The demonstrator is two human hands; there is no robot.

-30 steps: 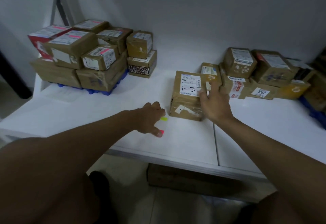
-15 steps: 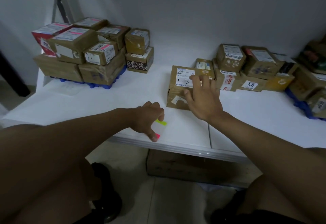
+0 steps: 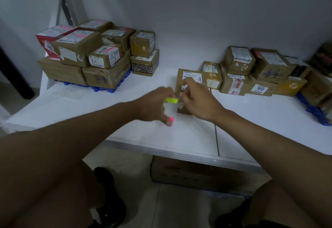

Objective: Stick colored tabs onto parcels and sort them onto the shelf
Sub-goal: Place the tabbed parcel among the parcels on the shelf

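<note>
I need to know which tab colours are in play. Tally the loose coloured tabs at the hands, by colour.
Yellow-green tab: 1
Pink tab: 1
Total: 2
Both sit at the fingertips of the left hand. Pink strips on the stacked parcels are not counted.
</note>
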